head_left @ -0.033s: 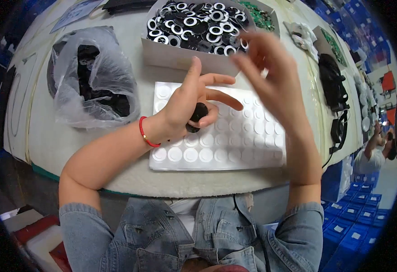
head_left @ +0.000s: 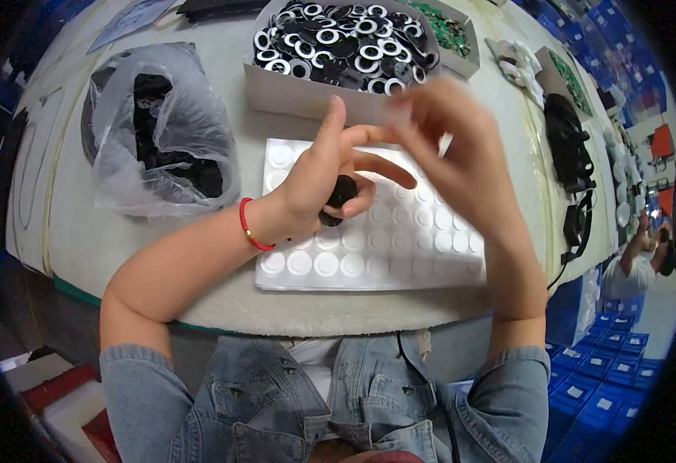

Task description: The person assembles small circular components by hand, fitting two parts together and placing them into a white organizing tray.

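My left hand (head_left: 326,166) hovers over a white sheet of round stickers (head_left: 338,266). Its lower fingers curl round small black round discs (head_left: 343,190), while the thumb, index and middle fingers stretch out. By the tip of the left index finger is my right hand (head_left: 454,135), smeared by motion. Whether it holds anything cannot be made out. Just beyond both hands stands a white box (head_left: 299,96), heaped with black round parts (head_left: 342,48), many carrying white rings.
To the left sits a clear plastic bag (head_left: 199,116) with black parts inside. Green circuit boards (head_left: 440,29) fill a box behind the white one. At the right lie a black cabled device (head_left: 568,147) and a crumpled white bag (head_left: 517,62). Blue bins (head_left: 604,386) stand beyond the table.
My right hand has come slightly down and toward me, away from the box and closer to the left fingertips. The left hand stays nearly still with its discs.
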A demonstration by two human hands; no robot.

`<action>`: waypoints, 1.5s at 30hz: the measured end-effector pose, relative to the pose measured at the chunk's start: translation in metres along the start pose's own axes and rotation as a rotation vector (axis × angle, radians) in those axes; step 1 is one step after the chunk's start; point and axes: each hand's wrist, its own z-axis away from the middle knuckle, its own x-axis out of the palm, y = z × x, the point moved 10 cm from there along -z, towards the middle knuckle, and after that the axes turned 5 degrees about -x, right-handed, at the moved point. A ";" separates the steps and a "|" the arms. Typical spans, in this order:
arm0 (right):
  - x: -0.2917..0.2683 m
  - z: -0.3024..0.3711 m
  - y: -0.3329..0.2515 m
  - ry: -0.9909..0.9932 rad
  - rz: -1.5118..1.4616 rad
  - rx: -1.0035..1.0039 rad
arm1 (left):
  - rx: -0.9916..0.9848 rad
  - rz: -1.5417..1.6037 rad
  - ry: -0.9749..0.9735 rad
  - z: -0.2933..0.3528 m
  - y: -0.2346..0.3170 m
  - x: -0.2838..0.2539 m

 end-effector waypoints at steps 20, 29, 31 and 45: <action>-0.002 0.035 -0.025 0.025 0.232 -0.273 | 0.048 -0.312 -0.049 0.000 -0.001 0.016; 0.012 0.079 -0.005 -0.388 -0.096 0.060 | 0.121 -0.356 -0.038 0.000 -0.002 0.014; 0.024 0.095 -0.001 -0.459 -0.126 0.083 | 0.123 -0.387 -0.041 -0.004 -0.004 0.016; 0.049 0.110 0.006 -0.858 -0.226 0.093 | 0.019 -0.333 -0.021 -0.002 -0.004 0.014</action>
